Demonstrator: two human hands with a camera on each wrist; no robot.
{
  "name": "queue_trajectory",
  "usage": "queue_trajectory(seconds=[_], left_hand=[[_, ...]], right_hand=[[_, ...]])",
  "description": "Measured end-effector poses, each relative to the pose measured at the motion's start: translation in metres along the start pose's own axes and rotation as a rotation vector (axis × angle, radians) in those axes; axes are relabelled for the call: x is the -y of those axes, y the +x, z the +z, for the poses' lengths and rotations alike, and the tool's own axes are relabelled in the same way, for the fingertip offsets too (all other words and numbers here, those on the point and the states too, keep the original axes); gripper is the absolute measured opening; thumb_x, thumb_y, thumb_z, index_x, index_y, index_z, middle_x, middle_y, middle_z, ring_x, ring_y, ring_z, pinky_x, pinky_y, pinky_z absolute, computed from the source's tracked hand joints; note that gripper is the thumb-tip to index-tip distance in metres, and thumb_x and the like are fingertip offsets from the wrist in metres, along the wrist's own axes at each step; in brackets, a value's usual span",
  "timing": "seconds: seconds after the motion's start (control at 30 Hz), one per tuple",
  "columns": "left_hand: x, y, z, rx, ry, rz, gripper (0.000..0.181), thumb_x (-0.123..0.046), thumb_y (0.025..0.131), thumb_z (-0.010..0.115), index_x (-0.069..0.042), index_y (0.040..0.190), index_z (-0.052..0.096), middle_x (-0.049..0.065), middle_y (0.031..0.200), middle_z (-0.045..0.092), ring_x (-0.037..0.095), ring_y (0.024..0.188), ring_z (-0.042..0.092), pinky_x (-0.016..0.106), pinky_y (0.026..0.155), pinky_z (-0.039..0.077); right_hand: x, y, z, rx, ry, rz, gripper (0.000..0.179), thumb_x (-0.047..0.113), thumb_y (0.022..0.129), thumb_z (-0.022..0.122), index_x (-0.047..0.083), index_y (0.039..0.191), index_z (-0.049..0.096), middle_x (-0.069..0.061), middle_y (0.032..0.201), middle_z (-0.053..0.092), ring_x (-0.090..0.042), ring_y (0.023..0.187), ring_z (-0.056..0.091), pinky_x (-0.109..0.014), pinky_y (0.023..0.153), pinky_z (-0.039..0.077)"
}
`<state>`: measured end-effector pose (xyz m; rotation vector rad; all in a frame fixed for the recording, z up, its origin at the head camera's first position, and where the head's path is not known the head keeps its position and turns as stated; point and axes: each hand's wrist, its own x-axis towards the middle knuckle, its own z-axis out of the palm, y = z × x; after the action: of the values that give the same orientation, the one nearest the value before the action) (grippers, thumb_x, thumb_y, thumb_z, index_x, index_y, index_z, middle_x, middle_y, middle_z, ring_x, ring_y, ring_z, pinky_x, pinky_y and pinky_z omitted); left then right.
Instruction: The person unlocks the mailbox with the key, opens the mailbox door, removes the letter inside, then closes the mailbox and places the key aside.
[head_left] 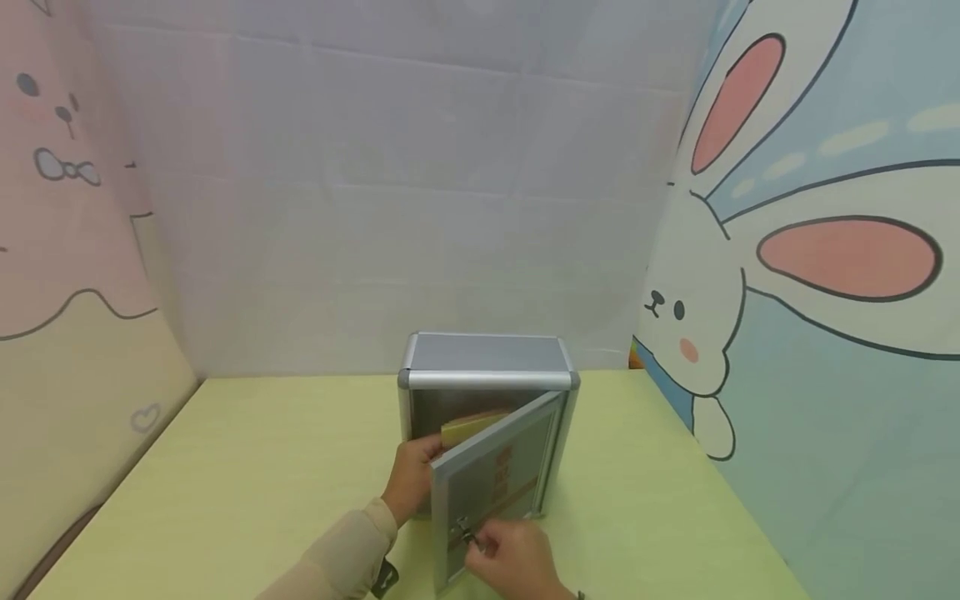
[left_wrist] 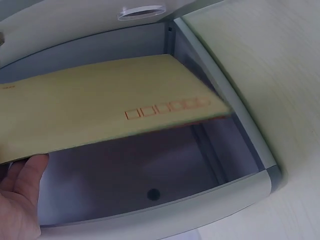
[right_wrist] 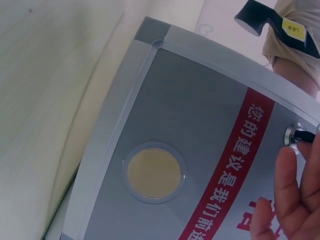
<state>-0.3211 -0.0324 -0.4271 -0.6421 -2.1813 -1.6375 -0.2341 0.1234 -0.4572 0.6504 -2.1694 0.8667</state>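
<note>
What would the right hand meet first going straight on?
Likely the door, at the lock; the right hand pinches the key there. Exact gap unclear.

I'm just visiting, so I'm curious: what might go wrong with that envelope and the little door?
The door stands partly open beside the left fingers; if it swings in, it might pinch them. The yellow envelope has a corner close to the edge of the metal box, so it may snag or crease. The right fingers are at the black key in the lock; a sideways tug could perhaps bend it.
</note>
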Motion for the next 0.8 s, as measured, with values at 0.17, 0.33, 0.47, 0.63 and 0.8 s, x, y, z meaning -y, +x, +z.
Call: queue_trajectory(seconds=[0.17,0.33,0.47,0.63,0.8], left_hand=[[-0.005,0.000,-0.007,-0.041,-0.022,-0.084,0.006,-0.001,0.083,0.070,0.004,0.083,0.072,0.015,0.078,0.071,0.005,0.061,0.057,0.022,0.055,0.046],[-0.004,-0.006,-0.013,-0.049,-0.037,-0.122,0.007,-0.001,0.084,0.069,0.006,0.084,0.071,0.013,0.072,0.069,0.002,0.056,0.051,0.021,0.051,0.043],[-0.003,-0.012,-0.019,-0.069,-0.058,-0.114,0.005,0.000,0.084,0.069,0.005,0.082,0.071,0.004,0.060,0.061,0.001,0.049,0.042,0.020,0.046,0.037],[-0.002,-0.015,-0.028,-0.096,-0.059,-0.103,0.006,0.001,0.084,0.068,0.007,0.085,0.071,0.008,0.064,0.066,0.002,0.050,0.046,0.020,0.047,0.040],[-0.005,-0.016,-0.037,-0.105,-0.064,-0.155,0.006,0.004,0.084,0.067,0.010,0.086,0.070,0.019,0.080,0.070,0.008,0.065,0.064,0.024,0.058,0.053]], right_hand=[[-0.002,0.001,0.002,0.003,-0.021,-0.017,0.020,0.011,0.059,0.067,0.019,0.051,0.050,0.013,0.043,0.041,0.016,0.051,0.019,-0.007,0.043,0.022],[-0.004,-0.002,0.006,-0.012,-0.058,-0.054,0.015,0.011,0.058,0.068,0.019,0.054,0.056,0.013,0.044,0.045,0.016,0.050,0.023,-0.006,0.042,0.024],[-0.003,-0.005,0.009,-0.022,-0.032,-0.035,0.013,0.010,0.058,0.067,0.017,0.054,0.056,0.012,0.042,0.043,0.016,0.048,0.022,-0.005,0.041,0.024],[-0.003,-0.004,0.009,-0.049,-0.023,-0.063,0.014,0.009,0.057,0.066,0.017,0.054,0.055,0.012,0.042,0.043,0.016,0.047,0.022,-0.005,0.042,0.023],[-0.006,-0.003,0.009,-0.054,-0.056,-0.086,0.015,0.010,0.056,0.067,0.018,0.054,0.055,0.013,0.042,0.044,0.016,0.049,0.021,-0.005,0.042,0.022]])
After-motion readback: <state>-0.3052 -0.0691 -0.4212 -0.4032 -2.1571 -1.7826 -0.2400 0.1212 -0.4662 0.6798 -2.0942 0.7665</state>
